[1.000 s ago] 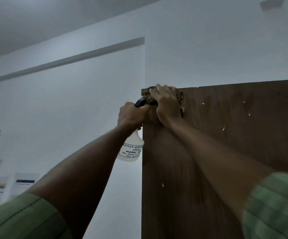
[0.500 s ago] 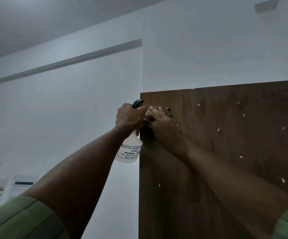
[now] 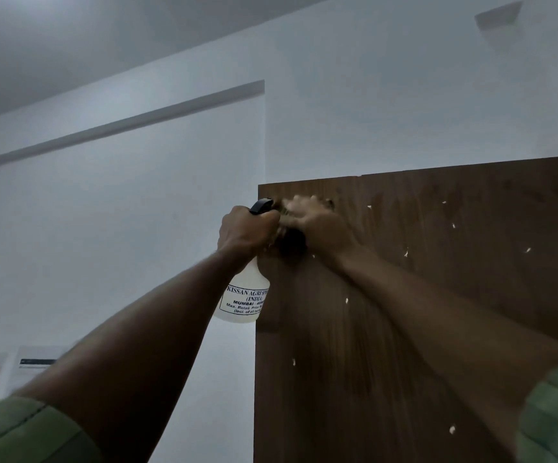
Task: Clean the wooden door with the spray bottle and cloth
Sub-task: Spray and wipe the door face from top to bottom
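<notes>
Wiping is under way near the wooden door (image 3: pixel 421 295)'s top left corner: right hand (image 3: pixel 321 225) presses the cloth (image 3: pixel 329 203) there, left hand (image 3: pixel 246 230) grips the spray bottle (image 3: pixel 242 299); pale specks remain across the panel.

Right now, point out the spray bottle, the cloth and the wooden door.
spray bottle (image 3: pixel 241 300): head view, on its white labelled body.
cloth (image 3: pixel 329 203): head view, on the blurred edge above the fingers.
wooden door (image 3: pixel 455 295): head view, on its bare brown face.
</notes>
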